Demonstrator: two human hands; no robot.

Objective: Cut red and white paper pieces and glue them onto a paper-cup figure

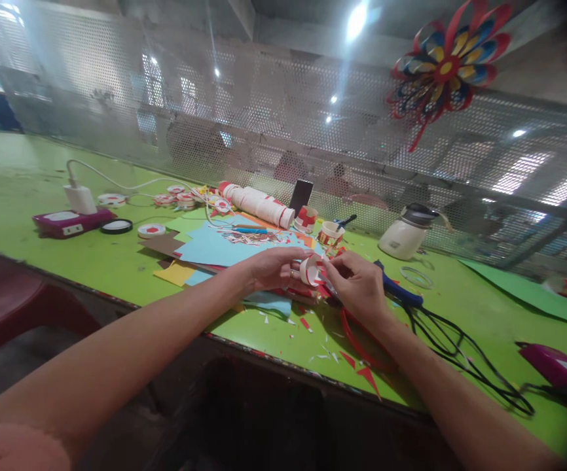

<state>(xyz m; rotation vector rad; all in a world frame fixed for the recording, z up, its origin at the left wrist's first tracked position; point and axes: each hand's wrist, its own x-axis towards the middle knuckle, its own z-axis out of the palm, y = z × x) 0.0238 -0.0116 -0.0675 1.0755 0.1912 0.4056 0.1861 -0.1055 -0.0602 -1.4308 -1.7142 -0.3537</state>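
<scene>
My left hand grips a small white paper ring with red patches, its fingers curled behind and under it. Thumb and forefinger of my right hand pinch together at the ring's right edge. Whether a small piece of paper is also between them, I cannot tell. Beneath the hands lies a stack of coloured paper sheets, light blue on top. A blue pen-like tool rests there among thin paper scraps. Blue-handled tool with a black cord lies just right of my right hand.
Behind the paper lies a long white roll, near a phone and two red-and-white cups. A kettle stands right. Power strips sit at both sides. Red scraps litter the front edge.
</scene>
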